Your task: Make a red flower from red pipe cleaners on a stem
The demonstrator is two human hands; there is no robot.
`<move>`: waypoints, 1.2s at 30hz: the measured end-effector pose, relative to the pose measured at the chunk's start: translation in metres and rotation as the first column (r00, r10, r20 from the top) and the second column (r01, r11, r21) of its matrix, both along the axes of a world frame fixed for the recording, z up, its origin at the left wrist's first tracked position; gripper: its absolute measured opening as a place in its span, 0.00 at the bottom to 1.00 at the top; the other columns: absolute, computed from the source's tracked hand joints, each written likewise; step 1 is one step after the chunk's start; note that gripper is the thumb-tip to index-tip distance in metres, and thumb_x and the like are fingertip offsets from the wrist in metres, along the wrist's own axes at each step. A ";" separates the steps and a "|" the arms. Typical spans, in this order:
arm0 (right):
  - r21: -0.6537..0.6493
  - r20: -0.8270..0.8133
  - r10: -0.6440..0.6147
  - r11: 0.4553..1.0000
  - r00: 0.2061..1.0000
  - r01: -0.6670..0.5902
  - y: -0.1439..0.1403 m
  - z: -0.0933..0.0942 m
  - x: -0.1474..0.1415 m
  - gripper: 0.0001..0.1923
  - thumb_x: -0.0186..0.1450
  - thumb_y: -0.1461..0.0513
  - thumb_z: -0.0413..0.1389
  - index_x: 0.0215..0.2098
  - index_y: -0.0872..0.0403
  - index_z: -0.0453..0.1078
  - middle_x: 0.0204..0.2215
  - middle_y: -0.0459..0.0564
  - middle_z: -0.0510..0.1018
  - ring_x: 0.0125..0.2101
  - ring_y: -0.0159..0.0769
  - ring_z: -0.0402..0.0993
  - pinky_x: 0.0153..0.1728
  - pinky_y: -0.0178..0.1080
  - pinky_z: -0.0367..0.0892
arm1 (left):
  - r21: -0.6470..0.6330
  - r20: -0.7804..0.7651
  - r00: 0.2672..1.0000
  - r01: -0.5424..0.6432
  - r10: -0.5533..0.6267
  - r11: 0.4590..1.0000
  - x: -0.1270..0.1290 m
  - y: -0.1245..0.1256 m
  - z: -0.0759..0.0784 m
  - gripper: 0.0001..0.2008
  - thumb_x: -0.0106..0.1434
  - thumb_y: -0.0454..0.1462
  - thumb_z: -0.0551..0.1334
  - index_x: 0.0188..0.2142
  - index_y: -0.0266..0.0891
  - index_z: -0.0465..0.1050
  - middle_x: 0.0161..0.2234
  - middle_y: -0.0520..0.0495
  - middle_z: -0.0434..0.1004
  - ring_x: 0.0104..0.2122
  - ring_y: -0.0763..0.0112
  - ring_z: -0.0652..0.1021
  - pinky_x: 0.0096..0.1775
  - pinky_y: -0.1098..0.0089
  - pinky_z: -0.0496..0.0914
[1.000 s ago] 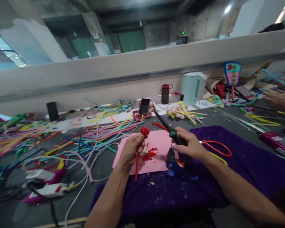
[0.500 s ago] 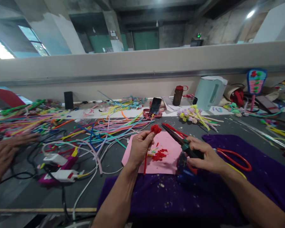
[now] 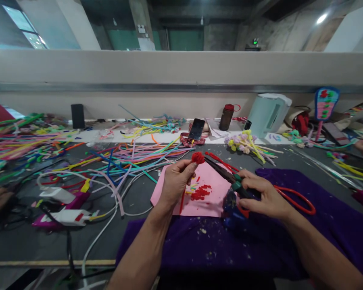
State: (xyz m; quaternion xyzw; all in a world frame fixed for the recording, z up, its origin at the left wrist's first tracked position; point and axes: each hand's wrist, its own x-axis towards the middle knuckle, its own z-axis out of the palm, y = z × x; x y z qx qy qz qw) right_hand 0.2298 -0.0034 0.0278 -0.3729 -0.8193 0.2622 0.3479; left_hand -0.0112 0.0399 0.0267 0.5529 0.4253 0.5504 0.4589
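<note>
**Hands at work on a red pipe-cleaner flower**

Centrally, the left hand (image 3: 176, 180) is closed around the stem of a red fuzzy pipe-cleaner flower (image 3: 197, 157), its curled head standing just above the fingertips and its stem running down below the palm. The right hand (image 3: 261, 195) is wrapped around the green grips of dark long-nosed pliers (image 3: 222, 172), whose tips point up and left to the flower head; whether they touch it cannot be told. Beneath and between both hands lies a pink sheet of paper (image 3: 213, 197) carrying red fuzzy trimmings (image 3: 201, 193). Just right of the right hand lie red-handled scissors (image 3: 299, 200) on a purple cloth (image 3: 329, 229) spread under both forearms. Left of the left hand, a heap of loose multicoloured pipe cleaners (image 3: 124, 159) covers the grey tabletop (image 3: 21, 245).
</note>
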 end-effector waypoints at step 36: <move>-0.005 0.019 0.028 1.000 0.999 -0.028 -0.001 0.001 -0.001 0.11 0.55 0.64 0.54 0.21 0.54 0.54 0.28 0.46 0.62 0.29 0.32 0.59 0.30 0.34 0.56 | 0.110 -0.242 0.966 -0.066 0.092 0.992 -0.003 -0.002 0.001 0.10 0.54 0.42 0.60 0.31 0.38 0.75 0.18 0.54 0.67 0.16 0.80 0.64 0.18 0.78 0.59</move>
